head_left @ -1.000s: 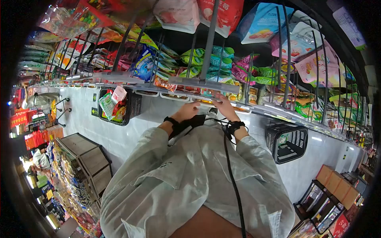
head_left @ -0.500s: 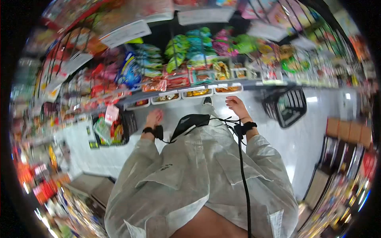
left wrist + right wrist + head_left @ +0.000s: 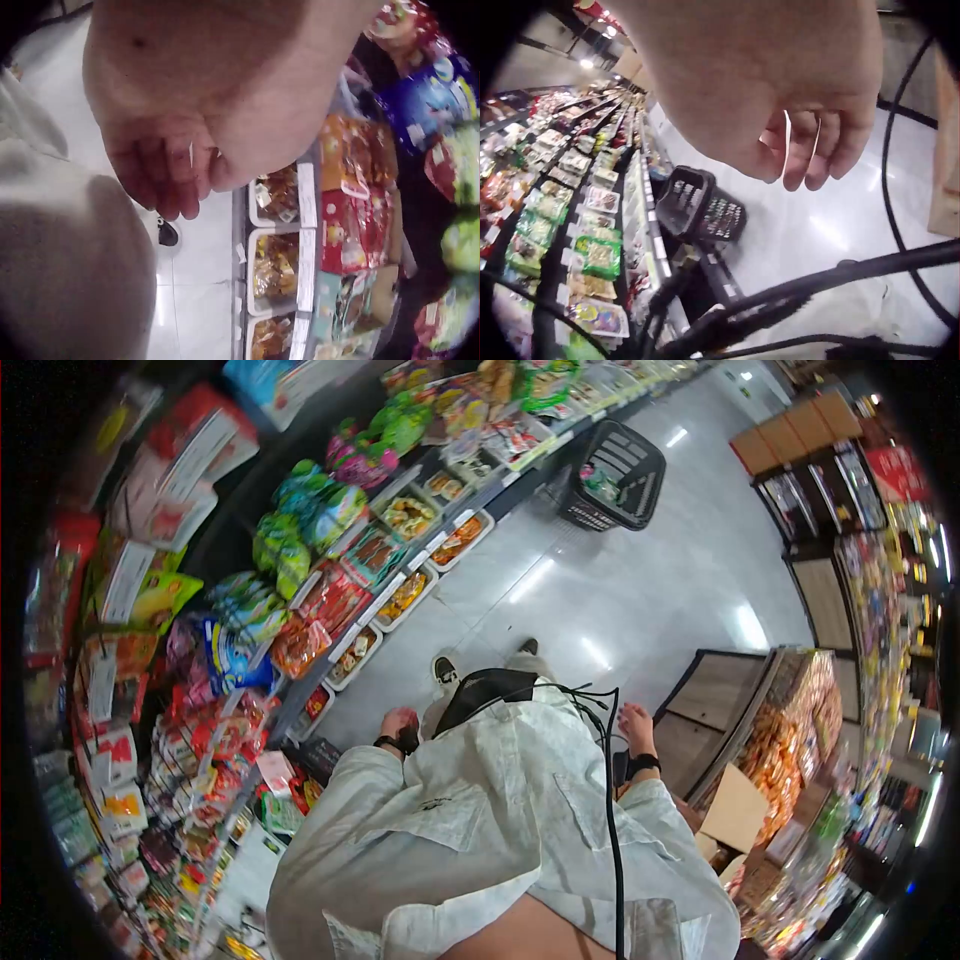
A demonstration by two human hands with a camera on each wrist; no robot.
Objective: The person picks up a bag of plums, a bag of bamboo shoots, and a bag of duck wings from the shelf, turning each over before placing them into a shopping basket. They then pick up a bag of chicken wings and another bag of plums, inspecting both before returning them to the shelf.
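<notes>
My left hand [image 3: 400, 728] hangs at my side with loosely bent fingers and holds nothing. Close to it runs the snack shelf, with a row of white trays [image 3: 355, 660] of small wrapped snacks along its lower edge. Packets in red boxes [image 3: 356, 229] and a blue bag [image 3: 431, 101] show beside the hand in the left wrist view. On the other side of my body, my right hand [image 3: 637, 728] hangs with relaxed fingers, also bare of any object. A black shopping basket [image 3: 701, 202] stands beyond it, by the shelf, in the right wrist view.
Partly hidden by my left sleeve, a second dark basket [image 3: 318, 758] holds a pink packet [image 3: 276, 772] and other bags. To the right stand a wooden display [image 3: 715, 685] and an open cardboard box [image 3: 735, 805]. A black cable [image 3: 612, 810] runs down my front.
My hands have come back from the shelf edge and dropped to my sides. My body and view have turned right, so the shelf now lies diagonally on the left.
</notes>
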